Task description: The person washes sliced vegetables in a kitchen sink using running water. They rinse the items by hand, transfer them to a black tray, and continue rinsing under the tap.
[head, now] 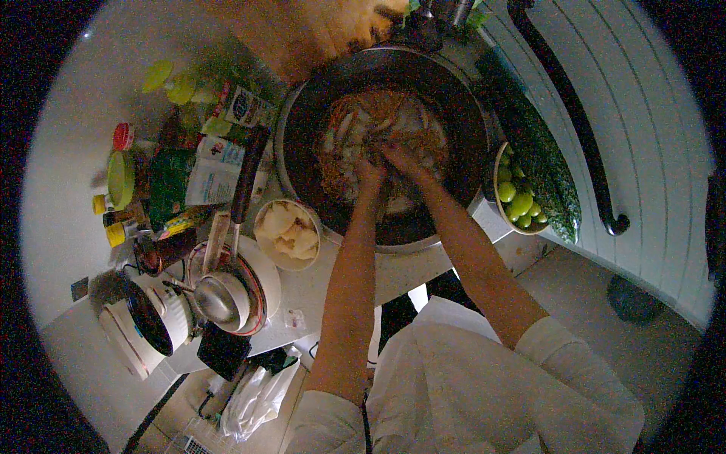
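Observation:
A large dark round basin point(465, 113) with a metal-looking rim stands on the counter before me. In it lies a heap of pale pieces mixed with orange shreds point(354, 122), perhaps shredded carrot. My left hand point(371, 169) and my right hand point(402, 162) are close together in the middle of the heap. The fingers of both are sunk in the food and dim, so whether they grip anything is hidden. Left of the basin stands a bowl of pale chunks point(288, 235). At its right is a bowl of green round fruit point(519, 201).
A ladle point(222, 301) rests over stacked plates point(272, 284) at the lower left. Bottles, a jar with a red lid point(123, 136) and packets point(215, 170) crowd the left wall. A large dark green bag point(544, 164) and a curved black handle point(573, 108) are at right.

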Tool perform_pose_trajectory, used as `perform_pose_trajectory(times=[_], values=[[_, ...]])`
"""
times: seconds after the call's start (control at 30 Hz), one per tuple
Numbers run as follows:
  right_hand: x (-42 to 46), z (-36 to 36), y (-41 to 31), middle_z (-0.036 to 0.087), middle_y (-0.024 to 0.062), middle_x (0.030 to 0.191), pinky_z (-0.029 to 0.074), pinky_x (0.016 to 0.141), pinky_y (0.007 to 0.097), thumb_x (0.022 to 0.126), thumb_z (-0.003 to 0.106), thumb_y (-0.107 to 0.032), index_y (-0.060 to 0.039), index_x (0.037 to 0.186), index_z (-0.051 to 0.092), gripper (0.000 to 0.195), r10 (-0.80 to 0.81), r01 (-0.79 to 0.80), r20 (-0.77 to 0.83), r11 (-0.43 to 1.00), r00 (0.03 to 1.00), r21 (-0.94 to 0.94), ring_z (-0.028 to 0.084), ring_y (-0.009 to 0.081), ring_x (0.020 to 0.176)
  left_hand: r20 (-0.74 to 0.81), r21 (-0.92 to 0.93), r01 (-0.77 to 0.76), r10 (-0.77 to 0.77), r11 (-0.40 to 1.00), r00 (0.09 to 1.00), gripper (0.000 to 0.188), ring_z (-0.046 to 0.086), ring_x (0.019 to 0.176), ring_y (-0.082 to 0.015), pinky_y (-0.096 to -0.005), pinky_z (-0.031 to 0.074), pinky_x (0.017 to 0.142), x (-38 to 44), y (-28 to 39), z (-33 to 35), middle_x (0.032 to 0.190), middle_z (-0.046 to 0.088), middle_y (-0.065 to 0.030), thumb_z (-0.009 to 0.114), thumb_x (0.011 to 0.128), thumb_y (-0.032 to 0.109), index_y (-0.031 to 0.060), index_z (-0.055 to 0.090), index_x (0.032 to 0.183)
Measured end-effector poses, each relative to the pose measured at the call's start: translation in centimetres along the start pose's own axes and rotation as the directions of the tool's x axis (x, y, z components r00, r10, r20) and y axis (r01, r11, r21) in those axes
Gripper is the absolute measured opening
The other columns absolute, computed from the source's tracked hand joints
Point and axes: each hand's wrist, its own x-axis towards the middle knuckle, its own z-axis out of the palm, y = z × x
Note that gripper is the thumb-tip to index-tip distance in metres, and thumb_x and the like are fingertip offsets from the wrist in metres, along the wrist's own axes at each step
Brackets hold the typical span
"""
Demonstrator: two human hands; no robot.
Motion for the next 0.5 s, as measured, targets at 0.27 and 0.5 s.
perform_pose_trajectory(times=[0.27, 0.5], values=[[-0.7, -2.5, -3.5, 0.050, 0.0143, 0.110, 0.038, 0.085, 0.0364, 0.079, 0.052, -0.030, -0.0054, 0.113, 0.047, 0.043, 0.124, -0.125, -0.239, 0.992, 0.963, 0.011, 0.048, 0.0268, 0.102, 0.165, -0.087, -0.087, 0.100, 0.992, 0.981, 0.045, 0.053, 0.090, -0.0334, -0.0413, 0.045, 0.073, -2.9, 4.6, -3.7, 0.103, 0.052, -0.0191, 0.056, 0.075, 0.023, -0.0036, 0.045, 0.110], [-2.7, 0.5, -5.1, 0.041, 0.0181, 0.120, 0.029, 0.094, 0.0404, 0.073, 0.054, -0.015, -0.0031, 0.118, 0.040, 0.048, -0.453, 0.342, -0.127, 0.804, 0.883, -0.487, 0.038, 0.0314, 0.111, -0.002, 0.243, -0.016, 0.017, 0.970, 1.000, 0.045, 0.049, 0.097, -0.0313, -0.0402, 0.041, 0.079, -6.2, 6.3, -5.0, 0.113, 0.045, -0.0198, 0.050, 0.079, 0.025, -0.0011, 0.041, 0.115]])
